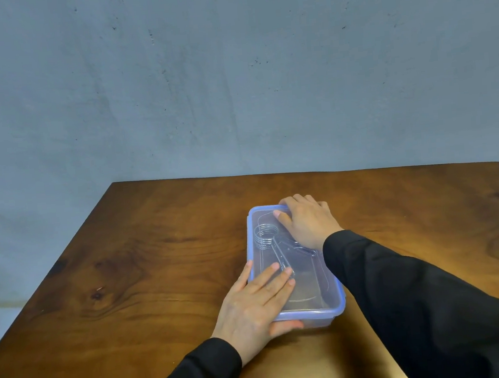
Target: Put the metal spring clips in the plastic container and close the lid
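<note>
A clear plastic container (326,287) with a blue-rimmed lid (313,313) lies on the wooden table (145,258). The lid sits on top of it. Through the lid I see metal spring clips (266,235), a coil and long wire handles. My left hand (252,303) lies flat on the lid's near left corner, thumb wrapped under the near edge. My right hand (308,220) presses on the far right corner, fingers curled over the far rim.
The table's far edge meets a grey wall (233,84). The left table edge runs diagonally toward me. Black sleeves cover both forearms.
</note>
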A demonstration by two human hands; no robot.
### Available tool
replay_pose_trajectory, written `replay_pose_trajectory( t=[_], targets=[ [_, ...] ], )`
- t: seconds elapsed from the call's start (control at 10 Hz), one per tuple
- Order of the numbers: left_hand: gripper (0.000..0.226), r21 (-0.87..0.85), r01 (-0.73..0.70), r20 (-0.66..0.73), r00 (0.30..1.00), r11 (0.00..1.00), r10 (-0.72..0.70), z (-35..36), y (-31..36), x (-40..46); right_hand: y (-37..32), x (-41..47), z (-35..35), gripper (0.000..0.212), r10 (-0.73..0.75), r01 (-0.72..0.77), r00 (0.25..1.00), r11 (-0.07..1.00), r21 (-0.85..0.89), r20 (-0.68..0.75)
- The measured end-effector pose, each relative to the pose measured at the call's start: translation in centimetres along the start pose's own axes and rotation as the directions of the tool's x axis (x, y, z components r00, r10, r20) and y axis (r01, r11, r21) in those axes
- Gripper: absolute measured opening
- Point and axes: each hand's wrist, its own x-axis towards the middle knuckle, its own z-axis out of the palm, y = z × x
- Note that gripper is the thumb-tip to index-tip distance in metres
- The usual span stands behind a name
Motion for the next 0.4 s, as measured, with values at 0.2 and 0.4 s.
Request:
replay_pose_trajectory(
  t=[0.2, 0.4],
  targets=[
    [0.075, 0.040, -0.008, 0.125, 0.992, 0.999, 0.003, 0.0, -0.5, -0.1, 0.2, -0.1, -0.1, 0.055, 0.008, -0.009, 1.000, 1.000, 0.021, 0.011],
    [0.103, -0.149, 0.028, 0.167, 0.986, 0.988, -0.003, -2.0, -0.6, -0.5, 1.8, -0.9, -1.5, 0.055, -0.005, 0.038, 0.993, 0.960, 0.278, -0.118]
  ],
)
